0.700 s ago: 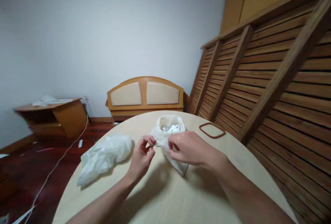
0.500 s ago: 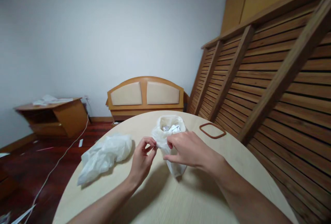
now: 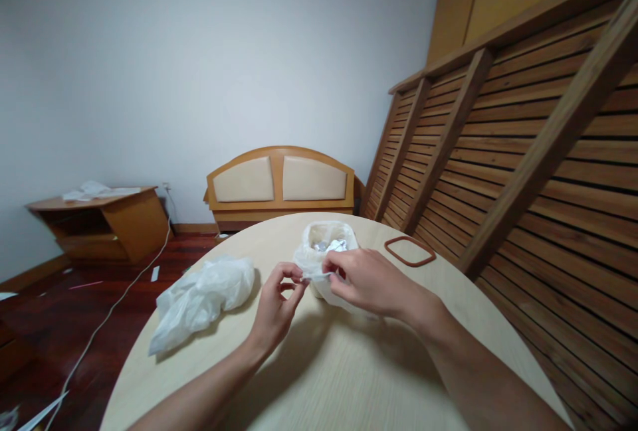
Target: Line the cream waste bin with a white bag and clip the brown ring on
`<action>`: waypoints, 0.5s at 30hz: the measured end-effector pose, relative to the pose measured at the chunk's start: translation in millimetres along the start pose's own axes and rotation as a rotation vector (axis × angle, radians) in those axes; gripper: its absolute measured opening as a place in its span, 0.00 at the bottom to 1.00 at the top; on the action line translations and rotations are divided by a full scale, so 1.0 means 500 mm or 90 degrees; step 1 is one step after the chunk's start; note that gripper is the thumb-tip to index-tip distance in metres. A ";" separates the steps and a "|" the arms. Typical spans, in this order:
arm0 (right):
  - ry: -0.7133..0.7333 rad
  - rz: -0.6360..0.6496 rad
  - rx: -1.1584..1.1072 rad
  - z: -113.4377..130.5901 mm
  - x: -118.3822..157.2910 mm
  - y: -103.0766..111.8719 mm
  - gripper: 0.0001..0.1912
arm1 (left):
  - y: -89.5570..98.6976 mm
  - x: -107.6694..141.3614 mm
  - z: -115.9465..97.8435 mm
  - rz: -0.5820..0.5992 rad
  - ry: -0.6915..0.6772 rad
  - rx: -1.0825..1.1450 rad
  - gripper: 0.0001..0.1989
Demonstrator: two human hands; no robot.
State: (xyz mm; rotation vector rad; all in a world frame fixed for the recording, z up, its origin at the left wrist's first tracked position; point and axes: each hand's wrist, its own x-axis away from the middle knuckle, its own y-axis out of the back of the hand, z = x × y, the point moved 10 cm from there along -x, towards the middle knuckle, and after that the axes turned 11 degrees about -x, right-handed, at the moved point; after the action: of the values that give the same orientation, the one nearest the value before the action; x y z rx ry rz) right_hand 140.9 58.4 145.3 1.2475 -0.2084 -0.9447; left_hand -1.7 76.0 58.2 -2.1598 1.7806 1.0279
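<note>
A container lined with a white plastic bag (image 3: 310, 255) stands on the round table, with crumpled silvery and white bits (image 3: 333, 245) inside its opening. Thumb and fingertips of my left hand (image 3: 280, 298) pinch the bag's edge at the near left side. Close beside it on the right, my right hand (image 3: 366, 281) pinches the same edge, which is drawn into a thin strip between the two hands. Part of the bag hangs beneath my right hand, and that hand hides the container's near right side.
Another crumpled white plastic bag (image 3: 209, 301) lies at the table's left. A brown rounded frame (image 3: 409, 252) rests at the right on the pale table (image 3: 339, 378). Wooden slatted panels (image 3: 498, 159) lean beyond the right edge; a low cabinet (image 3: 119, 225) stands far left.
My right thumb and fingers have closed on the bag's edge and pulled it taut. The bag's hanging part has lifted and swung to the right. My left hand has barely moved.
</note>
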 end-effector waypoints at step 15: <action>0.004 -0.154 -0.247 -0.024 -0.004 0.055 0.10 | -0.031 0.004 0.028 0.077 0.043 -0.078 0.14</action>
State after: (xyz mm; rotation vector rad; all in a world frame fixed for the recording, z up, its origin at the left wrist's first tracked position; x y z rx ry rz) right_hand 160.4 68.4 165.7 0.9274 0.1307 -1.1278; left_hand 6.8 86.1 41.9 -2.2053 1.9484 1.1326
